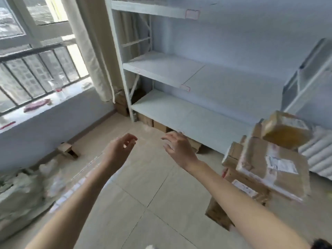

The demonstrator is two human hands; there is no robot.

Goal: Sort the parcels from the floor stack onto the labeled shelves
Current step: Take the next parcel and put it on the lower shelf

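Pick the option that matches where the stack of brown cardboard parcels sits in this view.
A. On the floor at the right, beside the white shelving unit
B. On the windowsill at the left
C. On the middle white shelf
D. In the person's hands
A: the stack of brown cardboard parcels rests on the tiled floor at the right, while the left hand and right hand hold nothing.

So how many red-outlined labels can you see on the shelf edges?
3: one on the top shelf edge, one on the middle shelf's front corner, one faint at its left. Others may be hidden.
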